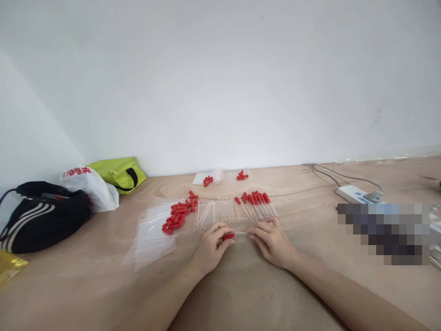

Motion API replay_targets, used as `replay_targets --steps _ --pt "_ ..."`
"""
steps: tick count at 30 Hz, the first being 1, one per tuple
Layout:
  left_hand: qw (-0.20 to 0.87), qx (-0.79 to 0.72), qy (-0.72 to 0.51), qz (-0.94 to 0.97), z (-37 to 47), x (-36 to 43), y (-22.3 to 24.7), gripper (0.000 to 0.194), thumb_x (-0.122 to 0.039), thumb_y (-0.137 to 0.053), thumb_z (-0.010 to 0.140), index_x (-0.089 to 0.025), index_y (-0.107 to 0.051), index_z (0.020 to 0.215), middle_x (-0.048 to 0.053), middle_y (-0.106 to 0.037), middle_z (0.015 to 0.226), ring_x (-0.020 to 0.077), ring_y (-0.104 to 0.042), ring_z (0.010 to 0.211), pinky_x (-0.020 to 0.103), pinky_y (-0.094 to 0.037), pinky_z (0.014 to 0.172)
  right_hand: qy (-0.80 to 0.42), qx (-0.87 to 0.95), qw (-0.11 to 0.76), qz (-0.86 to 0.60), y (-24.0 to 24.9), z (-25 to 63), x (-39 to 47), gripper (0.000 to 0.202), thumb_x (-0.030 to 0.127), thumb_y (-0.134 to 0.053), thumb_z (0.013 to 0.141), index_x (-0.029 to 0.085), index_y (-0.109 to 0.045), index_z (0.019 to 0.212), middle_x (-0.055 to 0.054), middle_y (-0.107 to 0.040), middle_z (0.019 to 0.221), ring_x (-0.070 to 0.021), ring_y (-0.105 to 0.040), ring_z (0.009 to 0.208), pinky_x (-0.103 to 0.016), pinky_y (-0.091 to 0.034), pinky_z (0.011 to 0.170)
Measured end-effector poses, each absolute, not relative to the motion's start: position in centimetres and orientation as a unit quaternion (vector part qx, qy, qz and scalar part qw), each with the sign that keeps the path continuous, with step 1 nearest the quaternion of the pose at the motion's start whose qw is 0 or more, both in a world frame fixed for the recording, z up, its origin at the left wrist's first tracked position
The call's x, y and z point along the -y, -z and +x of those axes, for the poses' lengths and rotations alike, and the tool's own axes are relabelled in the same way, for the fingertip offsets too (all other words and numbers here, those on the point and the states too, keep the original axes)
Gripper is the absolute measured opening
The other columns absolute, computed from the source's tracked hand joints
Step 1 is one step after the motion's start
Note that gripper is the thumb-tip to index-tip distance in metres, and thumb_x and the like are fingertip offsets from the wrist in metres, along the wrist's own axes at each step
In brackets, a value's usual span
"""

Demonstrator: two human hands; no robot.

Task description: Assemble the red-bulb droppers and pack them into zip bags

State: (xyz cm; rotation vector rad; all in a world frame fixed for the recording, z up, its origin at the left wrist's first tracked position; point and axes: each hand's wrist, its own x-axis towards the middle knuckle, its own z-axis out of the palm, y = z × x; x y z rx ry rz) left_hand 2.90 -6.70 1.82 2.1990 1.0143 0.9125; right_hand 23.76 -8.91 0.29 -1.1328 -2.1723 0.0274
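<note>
A pixelated patch (389, 234) hides whatever lies by the power strip (356, 194). The left edge cuts off the black bag (44, 220) and a yellow, perhaps plastic, packet (10, 267).

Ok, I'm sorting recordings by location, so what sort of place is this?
Probably a makeshift work table in an ordinary room: red bulbs and clear tubes lie grouped on the tabletop, with a power strip and a black bag nearby.

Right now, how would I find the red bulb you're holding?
Over the table, nearer than the clear tubes, find the left hand. Its fingers pinch the bulb. Only this one is held; the other bulbs lie loose or cap tubes.
</note>
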Motion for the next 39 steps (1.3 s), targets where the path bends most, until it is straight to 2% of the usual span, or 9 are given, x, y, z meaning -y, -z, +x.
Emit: replay_targets --steps 4,9,14,23,30,39 --pt "0.238 -0.372 -0.338 0.831 2.9 6.7 -2.0 0.012 -0.020 -0.054 0.077 -0.018 -0.062 0.086 0.006 -0.057 0.095 0.0159 -0.057 0.083 0.028 -0.050 0.071 0.011 0.841 0.332 -0.427 -0.3 23.6 8.9 0.022 0.017 -0.038 0.086 0.020 -0.060 0.089 -0.003 -0.062 0.076 -0.0124 -0.052 0.067 -0.031 -0.027 0.074" --pt "0.220 -0.347 -0.351 0.841 2.9 6.6 -2.0 0.013 -0.018 -0.050 0.080 -0.017 -0.062 0.084 0.005 -0.060 0.085 0.0150 -0.058 0.077 0.027 -0.047 0.070 0.026 0.848 0.339 -0.407 0.0 23.8 8.6 0.023 0.014 -0.042 0.083 0.021 -0.061 0.092 -0.002 -0.062 0.078 -0.0118 -0.053 0.069 -0.031 -0.026 0.074" --pt "0.226 -0.319 -0.321 0.863 2.8 6.8 -1.9 0.019 -0.023 -0.045 0.084 -0.018 -0.064 0.084 0.004 -0.060 0.078 0.0135 -0.057 0.069 0.024 -0.046 0.065 0.036 0.865 0.312 -0.392 -0.1 24.3 8.2 0.036 0.005 -0.042 0.077 0.026 -0.060 0.099 0.000 -0.062 0.081 -0.0103 -0.054 0.072 -0.031 -0.024 0.074" --pt "0.191 -0.321 -0.274 0.886 2.9 7.1 -2.2 0.024 -0.024 -0.040 0.087 -0.017 -0.062 0.082 0.004 -0.057 0.073 0.0139 -0.054 0.068 0.024 -0.044 0.065 0.072 0.861 0.297 -0.406 -0.4 24.0 8.4 0.036 0.003 -0.042 0.070 0.024 -0.062 0.091 0.000 -0.059 0.076 -0.0108 -0.049 0.066 -0.031 -0.020 0.068" --pt "0.161 -0.317 -0.263 0.897 2.8 7.1 -1.7 0.026 -0.027 -0.039 0.088 -0.017 -0.060 0.080 0.003 -0.056 0.071 0.0134 -0.053 0.066 0.023 -0.043 0.062 0.068 0.864 0.284 -0.410 -0.7 23.5 8.8 0.022 0.013 -0.041 0.079 0.021 -0.061 0.079 0.000 -0.058 0.068 -0.0105 -0.046 0.059 -0.028 -0.018 0.063" --pt "0.148 -0.272 -0.262 0.914 2.8 7.0 -0.8 0.021 -0.026 -0.038 0.087 -0.016 -0.056 0.081 0.004 -0.054 0.074 0.0143 -0.053 0.068 0.023 -0.042 0.062 -0.021 0.859 0.297 -0.417 -0.5 22.7 9.5 0.029 0.018 -0.032 0.086 0.018 -0.057 0.072 0.000 -0.056 0.063 -0.0104 -0.043 0.056 -0.028 -0.018 0.063"
